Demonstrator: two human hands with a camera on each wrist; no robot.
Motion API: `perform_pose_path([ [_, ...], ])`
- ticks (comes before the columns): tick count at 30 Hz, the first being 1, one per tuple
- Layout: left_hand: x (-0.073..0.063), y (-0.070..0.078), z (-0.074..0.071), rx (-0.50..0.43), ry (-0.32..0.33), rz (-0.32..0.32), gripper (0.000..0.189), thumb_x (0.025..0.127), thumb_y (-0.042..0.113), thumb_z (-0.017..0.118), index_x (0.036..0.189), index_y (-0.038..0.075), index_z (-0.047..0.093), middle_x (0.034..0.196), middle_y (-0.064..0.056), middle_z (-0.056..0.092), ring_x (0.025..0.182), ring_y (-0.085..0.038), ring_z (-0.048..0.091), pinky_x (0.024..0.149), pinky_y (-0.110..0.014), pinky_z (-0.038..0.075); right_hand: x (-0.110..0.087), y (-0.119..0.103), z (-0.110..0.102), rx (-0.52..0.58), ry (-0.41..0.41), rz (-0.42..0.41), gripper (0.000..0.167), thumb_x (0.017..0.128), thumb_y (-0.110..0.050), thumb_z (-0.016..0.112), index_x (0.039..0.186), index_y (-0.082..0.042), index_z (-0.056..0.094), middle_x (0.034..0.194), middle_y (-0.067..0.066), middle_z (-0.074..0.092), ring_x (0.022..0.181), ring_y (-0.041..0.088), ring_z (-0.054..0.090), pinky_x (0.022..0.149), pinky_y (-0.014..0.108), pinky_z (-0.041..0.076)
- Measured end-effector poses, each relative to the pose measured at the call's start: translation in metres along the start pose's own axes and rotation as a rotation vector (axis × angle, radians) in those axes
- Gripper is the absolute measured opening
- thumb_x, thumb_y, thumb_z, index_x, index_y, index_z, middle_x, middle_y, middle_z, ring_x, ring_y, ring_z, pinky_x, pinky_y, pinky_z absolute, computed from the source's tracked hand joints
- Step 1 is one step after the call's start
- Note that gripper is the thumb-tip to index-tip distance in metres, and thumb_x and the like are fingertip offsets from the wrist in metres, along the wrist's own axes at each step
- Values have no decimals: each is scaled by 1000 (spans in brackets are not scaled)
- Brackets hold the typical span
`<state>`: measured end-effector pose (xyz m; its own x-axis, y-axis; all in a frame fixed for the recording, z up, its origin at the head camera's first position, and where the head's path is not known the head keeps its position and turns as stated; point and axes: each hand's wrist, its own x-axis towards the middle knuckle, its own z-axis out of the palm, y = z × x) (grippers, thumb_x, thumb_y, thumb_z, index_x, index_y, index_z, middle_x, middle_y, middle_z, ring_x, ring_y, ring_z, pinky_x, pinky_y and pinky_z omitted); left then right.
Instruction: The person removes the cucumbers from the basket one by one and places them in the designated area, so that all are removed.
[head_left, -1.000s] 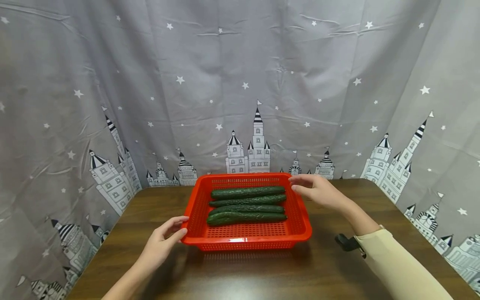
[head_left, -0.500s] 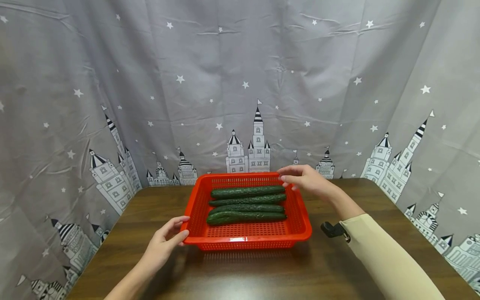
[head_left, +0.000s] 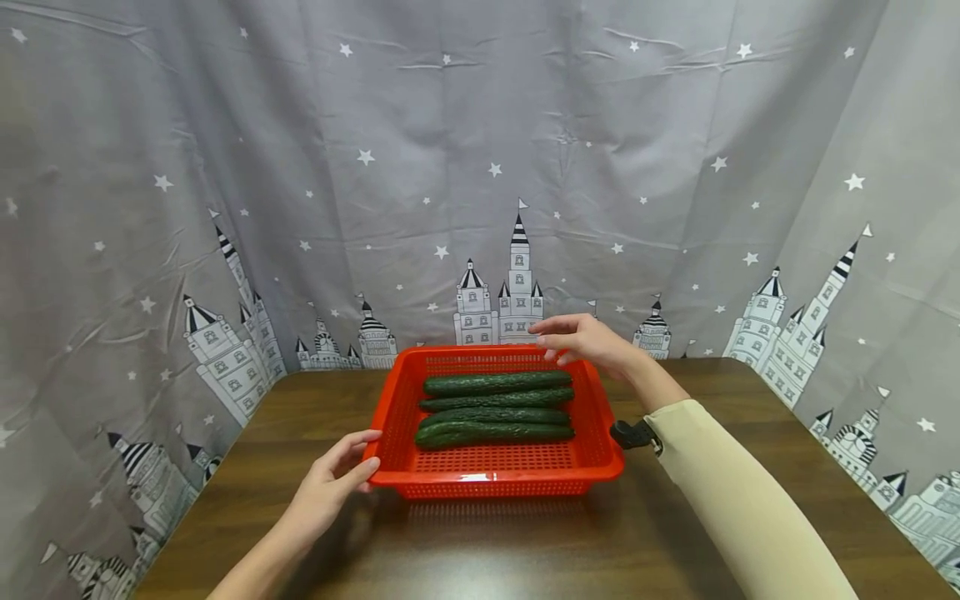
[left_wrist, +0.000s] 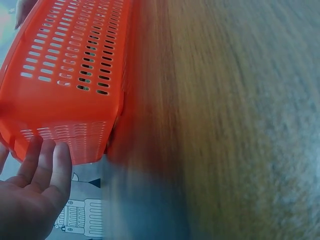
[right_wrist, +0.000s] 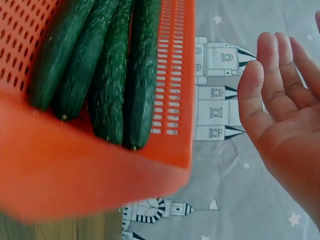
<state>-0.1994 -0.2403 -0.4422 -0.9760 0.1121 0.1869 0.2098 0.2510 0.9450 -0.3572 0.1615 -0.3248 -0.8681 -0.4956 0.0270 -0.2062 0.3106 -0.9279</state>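
Note:
A red plastic basket (head_left: 487, 490) with slotted walls stands on the table, and several dark green cucumbers (head_left: 491, 414) lie side by side in it. My left hand (head_left: 333, 475) holds the basket's left rim, thumb and forefinger at the edge. In the left wrist view, other fingers (left_wrist: 45, 162) of that hand reach along the outer wall below the rim. Over the basket's back right corner hovers my right hand (head_left: 588, 343), its fingers loosely extended and nothing in them. The right wrist view shows that hand (right_wrist: 287, 100) apart from the rim, palm visible.
The brown wooden table (head_left: 480, 554) spreads on both sides and in front of the basket. A grey curtain (head_left: 480, 108) printed with stars and castles hangs close behind it. A black wrist strap piece (head_left: 633, 433) juts from the right sleeve near the basket's right rim.
My right hand has moved leftward and slightly up along the basket's back right corner, its sleeve following. The left hand, basket and cucumbers have stayed in place.

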Motion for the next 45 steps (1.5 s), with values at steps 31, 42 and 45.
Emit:
perform_pose_path([
  [31, -3, 3, 3, 35, 11, -26, 41, 99, 15, 63, 139, 7, 55, 119, -24, 62, 87, -14, 64, 74, -34, 60, 58, 24, 31, 261, -17, 168, 49, 98, -20, 66, 142, -2, 55, 106, 15, 57, 71, 17, 49, 62, 28, 42],
  [42, -4, 4, 4, 36, 12, -22, 41, 100, 13, 61, 139, 6, 54, 119, -26, 61, 87, -14, 64, 73, -33, 59, 64, 34, 39, 281, -5, 200, 42, 95, -21, 71, 134, -7, 63, 69, 0, 50, 55, 10, 40, 54, 26, 34],
  [45, -4, 3, 4, 38, 15, -30, 40, 100, 13, 61, 139, 7, 54, 119, -26, 61, 87, -14, 64, 73, -34, 59, 64, 36, 41, 263, -9, 215, 47, 94, -23, 73, 137, -8, 62, 64, -4, 49, 52, 8, 38, 52, 26, 32],
])
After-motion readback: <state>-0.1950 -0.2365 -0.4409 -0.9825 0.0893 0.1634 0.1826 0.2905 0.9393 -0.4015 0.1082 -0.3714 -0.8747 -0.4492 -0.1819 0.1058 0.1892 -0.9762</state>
